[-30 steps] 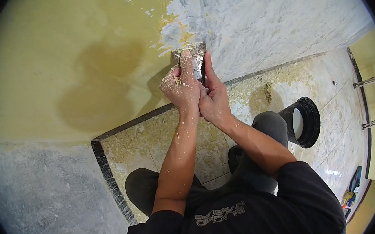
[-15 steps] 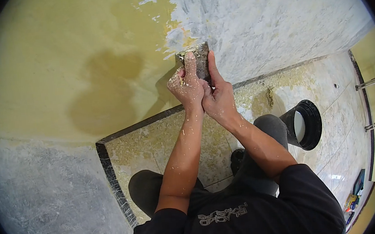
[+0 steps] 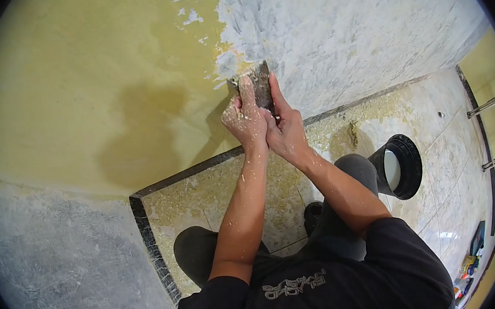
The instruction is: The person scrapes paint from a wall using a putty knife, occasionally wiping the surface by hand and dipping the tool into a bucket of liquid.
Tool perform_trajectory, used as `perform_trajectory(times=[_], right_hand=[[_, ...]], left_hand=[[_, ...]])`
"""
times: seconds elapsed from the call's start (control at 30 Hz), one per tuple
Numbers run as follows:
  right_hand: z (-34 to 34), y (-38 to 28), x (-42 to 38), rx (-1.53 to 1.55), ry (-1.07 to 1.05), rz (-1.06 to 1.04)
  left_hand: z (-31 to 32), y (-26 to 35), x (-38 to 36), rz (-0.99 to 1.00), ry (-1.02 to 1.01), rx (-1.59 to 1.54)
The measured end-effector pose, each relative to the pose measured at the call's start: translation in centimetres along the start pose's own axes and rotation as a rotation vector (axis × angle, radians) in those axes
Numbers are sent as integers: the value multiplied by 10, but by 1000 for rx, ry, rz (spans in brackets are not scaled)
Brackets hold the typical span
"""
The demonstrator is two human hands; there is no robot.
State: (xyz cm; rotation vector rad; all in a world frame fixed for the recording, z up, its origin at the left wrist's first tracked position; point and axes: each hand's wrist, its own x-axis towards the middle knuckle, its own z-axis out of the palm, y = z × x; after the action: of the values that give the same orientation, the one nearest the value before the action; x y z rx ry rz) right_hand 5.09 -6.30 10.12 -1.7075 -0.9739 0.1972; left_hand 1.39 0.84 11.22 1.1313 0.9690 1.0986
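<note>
Both hands grip a broad, flat scraper (image 3: pixel 262 87) whose far edge is against the wall, where yellow paint (image 3: pixel 186 71) meets the bared grey-white surface (image 3: pixel 319 34). My left hand (image 3: pixel 244 116) is closed on it, with the index finger stretched along the blade and paint flakes stuck to the skin. My right hand (image 3: pixel 288 128) is closed around the other side, one finger laid along the blade's right edge. The scraper's handle is hidden by the hands. Loose crumbs of paint lie along the blade's top.
A black bucket (image 3: pixel 413 165) with whitish liquid stands on the floor at right. Paint flakes litter the floor tiles (image 3: pixel 187 205) below a dark skirting strip (image 3: pixel 195 169). A grey wall (image 3: pixel 61 262) is at left. Small coloured items (image 3: pixel 466 264) lie at far right.
The scraper and both hands have shifted slightly left and down in view. The camera view has also moved a little. The grip looks the same.
</note>
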Motion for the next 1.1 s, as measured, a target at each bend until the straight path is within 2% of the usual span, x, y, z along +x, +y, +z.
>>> perform_trajectory(times=[0.2,0.3,0.43,0.5,0.6,0.73,0.8,0.83,0.93,1.03,1.1], right_hand=[[2,24,-10,24,-7,20],[3,22,-8,-5,46,-56],[4,24,-6,-21,36,-17],[-2,18,-1,-156,0,-61],[-6,3,6,-120,-40,-17],[8,14,0,-62,24,-73],[16,14,-2,88,78,-56],[21,15,-2,94,82,-55],[29,19,-1,142,156,-172],[22,7,-4,154,114,-78],[9,-7,-5,26,-39,116]], left_hand=[[0,-23,-1,-31,-33,66],[3,-33,3,-42,-19,-37],[7,-42,8,-7,7,-101],[9,-46,11,-3,14,-148],[12,-33,16,-12,-2,-301],[4,-17,10,15,19,-194],[-1,-10,10,7,7,-136],[-2,-9,10,65,29,-86],[-6,1,9,119,40,5],[-7,2,9,97,20,29],[-4,-3,10,81,11,13]])
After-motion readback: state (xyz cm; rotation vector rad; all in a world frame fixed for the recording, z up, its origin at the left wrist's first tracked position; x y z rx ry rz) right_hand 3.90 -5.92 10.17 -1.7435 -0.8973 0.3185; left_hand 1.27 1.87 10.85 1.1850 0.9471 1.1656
